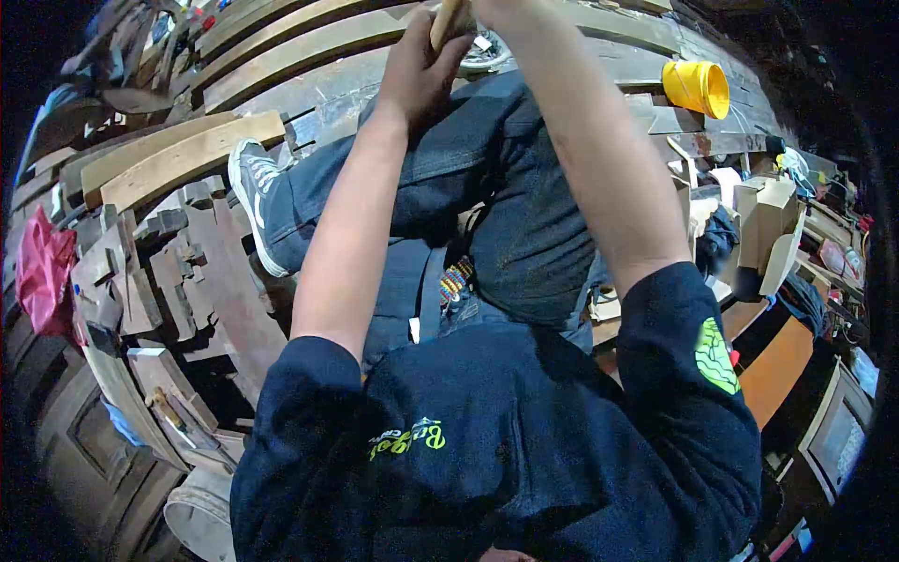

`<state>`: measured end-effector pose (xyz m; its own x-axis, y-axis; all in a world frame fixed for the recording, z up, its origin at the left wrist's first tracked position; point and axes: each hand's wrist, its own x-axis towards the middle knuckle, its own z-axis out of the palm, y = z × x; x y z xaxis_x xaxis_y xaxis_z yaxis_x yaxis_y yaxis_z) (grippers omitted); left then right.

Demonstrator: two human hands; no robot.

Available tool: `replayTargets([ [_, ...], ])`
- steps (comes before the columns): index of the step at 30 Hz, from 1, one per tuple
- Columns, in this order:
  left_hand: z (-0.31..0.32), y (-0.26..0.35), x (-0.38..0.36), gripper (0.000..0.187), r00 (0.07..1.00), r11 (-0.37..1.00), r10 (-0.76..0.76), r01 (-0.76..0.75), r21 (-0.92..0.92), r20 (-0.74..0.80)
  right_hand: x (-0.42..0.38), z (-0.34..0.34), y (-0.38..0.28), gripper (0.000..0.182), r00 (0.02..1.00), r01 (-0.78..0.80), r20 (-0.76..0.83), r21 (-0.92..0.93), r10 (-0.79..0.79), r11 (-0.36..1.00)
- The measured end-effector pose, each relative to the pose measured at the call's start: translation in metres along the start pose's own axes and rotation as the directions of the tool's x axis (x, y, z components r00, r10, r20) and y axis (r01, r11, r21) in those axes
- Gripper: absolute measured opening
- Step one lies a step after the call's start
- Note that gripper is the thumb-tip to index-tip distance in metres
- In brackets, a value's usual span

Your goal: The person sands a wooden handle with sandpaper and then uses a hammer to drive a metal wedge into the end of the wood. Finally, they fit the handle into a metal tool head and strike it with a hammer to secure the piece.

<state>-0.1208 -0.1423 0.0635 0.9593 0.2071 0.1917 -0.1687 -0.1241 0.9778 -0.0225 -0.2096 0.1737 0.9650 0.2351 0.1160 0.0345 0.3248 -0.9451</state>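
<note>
Near the top edge, my left hand [424, 80] is closed around a pale wooden piece [448, 26], whose upper end runs out of the frame. Just to the right is my right hand [506, 13], close to the wood and largely cut off by the top edge, so its fingers do not show clearly. Both hands are beyond my bent leg in dark trousers [440, 178]. Behind the hands lies a round, light-coloured object [487, 56], partly covered.
Wooden boards [309, 66] spread across the top. A yellow bucket [695, 89] lies at the upper right, above an open cardboard box [768, 225]. Cut wood pieces [220, 281], a pink bag [47, 272] and a whitish bucket [201, 515] are on the left.
</note>
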Motion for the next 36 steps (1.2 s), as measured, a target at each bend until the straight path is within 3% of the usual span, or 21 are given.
replayTargets([
  [5, -0.010, 0.006, -0.012, 0.036, 0.994, 0.986, -0.086, 0.094, 0.134, -0.065, -0.012, 0.003, 0.013, 0.015, 0.992, -0.110, 0.064, 0.048, 0.107, 0.993],
  [6, -0.009, 0.004, -0.008, 0.035, 0.992, 0.949, 0.109, -0.085, 0.303, -0.065, -0.011, 0.000, 0.016, 0.014, 0.991, -0.109, 0.085, 0.026, 0.106, 0.994],
  [12, 0.014, 0.019, 0.002, 0.035, 0.984, 0.780, 0.050, 0.069, 0.622, -0.171, 0.008, -0.043, 0.037, 0.014, 0.953, -0.223, -0.122, 0.330, 0.276, 0.917],
  [15, 0.015, 0.017, 0.013, 0.038, 0.968, 0.961, -0.236, 0.220, 0.166, 0.087, 0.018, -0.055, 0.042, 0.012, 0.911, -0.401, 0.045, 0.334, 0.410, 0.853],
  [16, 0.002, 0.016, 0.013, 0.041, 0.798, 0.704, -0.451, 0.594, -0.390, 0.399, 0.020, -0.059, 0.042, 0.008, 0.872, -0.487, 0.289, 0.435, 0.394, 0.758],
  [18, -0.009, 0.017, 0.009, 0.042, 0.707, 0.322, -0.261, 0.706, -0.631, 0.658, 0.022, -0.059, 0.037, 0.006, 0.776, -0.580, 0.572, 0.482, 0.266, 0.657],
  [20, 0.018, 0.006, 0.009, 0.040, 0.918, 0.871, -0.385, 0.396, -0.290, 0.097, 0.026, -0.054, 0.035, 0.009, 0.793, -0.532, 0.525, 0.348, 0.310, 0.772],
  [21, 0.018, 0.010, 0.009, 0.037, 0.971, 0.958, -0.207, 0.225, 0.175, -0.118, 0.023, -0.048, 0.043, 0.010, 0.878, -0.450, 0.329, 0.325, 0.347, 0.832],
  [22, 0.019, 0.014, 0.008, 0.035, 0.975, 0.779, 0.061, 0.086, 0.621, -0.212, 0.020, -0.042, 0.051, 0.012, 0.927, -0.376, 0.114, 0.277, 0.358, 0.884],
  [23, 0.020, 0.018, 0.010, 0.031, 0.978, 0.788, -0.063, 0.172, 0.592, -0.199, 0.019, -0.044, 0.052, 0.016, 0.947, -0.313, 0.004, 0.223, 0.320, 0.923],
  [24, 0.021, 0.016, 0.012, 0.035, 0.986, 0.776, 0.057, 0.055, 0.628, -0.156, 0.020, -0.047, 0.054, 0.017, 0.936, -0.334, -0.043, 0.208, 0.349, 0.919],
  [25, 0.021, 0.014, 0.014, 0.037, 0.960, 0.942, -0.271, 0.278, 0.185, -0.065, 0.020, -0.051, 0.053, 0.016, 0.924, -0.379, 0.043, 0.247, 0.381, 0.892],
  [26, 0.019, 0.012, 0.017, 0.039, 0.854, 0.814, -0.492, 0.519, -0.260, 0.166, 0.021, -0.056, 0.051, 0.016, 0.904, -0.427, 0.133, 0.281, 0.406, 0.860],
  [27, -0.001, 0.020, 0.016, 0.040, 0.750, 0.493, -0.409, 0.661, -0.566, 0.520, 0.023, -0.062, 0.046, 0.015, 0.838, -0.513, 0.430, 0.411, 0.336, 0.754],
  [28, -0.001, 0.023, 0.012, 0.040, 0.752, 0.491, -0.407, 0.658, -0.570, 0.518, 0.024, -0.063, 0.039, 0.015, 0.716, -0.619, 0.673, 0.487, 0.187, 0.616],
  [30, 0.001, 0.029, 0.006, 0.037, 0.814, 0.586, -0.371, 0.578, -0.568, 0.446, 0.019, -0.054, 0.034, 0.014, 0.787, -0.538, 0.597, 0.539, 0.157, 0.648],
  [31, 0.019, 0.020, 0.009, 0.037, 0.958, 0.905, -0.277, 0.288, -0.314, 0.079, 0.021, -0.052, 0.040, 0.011, 0.849, -0.475, 0.445, 0.401, 0.287, 0.783],
  [32, 0.021, 0.009, 0.005, 0.034, 0.980, 0.914, 0.009, 0.073, 0.399, -0.201, 0.022, -0.050, 0.047, 0.013, 0.894, -0.426, 0.253, 0.228, 0.369, 0.876],
  [33, 0.021, 0.017, 0.004, 0.032, 0.981, 0.853, -0.014, 0.112, 0.509, -0.192, 0.013, -0.040, 0.050, 0.013, 0.948, -0.309, -0.025, 0.177, 0.318, 0.934],
  [34, 0.021, 0.026, 0.004, 0.029, 0.981, 0.779, -0.040, 0.150, 0.609, -0.191, 0.011, -0.042, 0.049, 0.016, 0.951, -0.286, -0.077, 0.153, 0.300, 0.946],
  [36, 0.026, -0.002, 0.010, 0.035, 0.986, 0.877, 0.092, -0.014, 0.481, -0.138, 0.016, -0.051, 0.049, 0.017, 0.933, -0.360, 0.056, 0.223, 0.356, 0.906],
])
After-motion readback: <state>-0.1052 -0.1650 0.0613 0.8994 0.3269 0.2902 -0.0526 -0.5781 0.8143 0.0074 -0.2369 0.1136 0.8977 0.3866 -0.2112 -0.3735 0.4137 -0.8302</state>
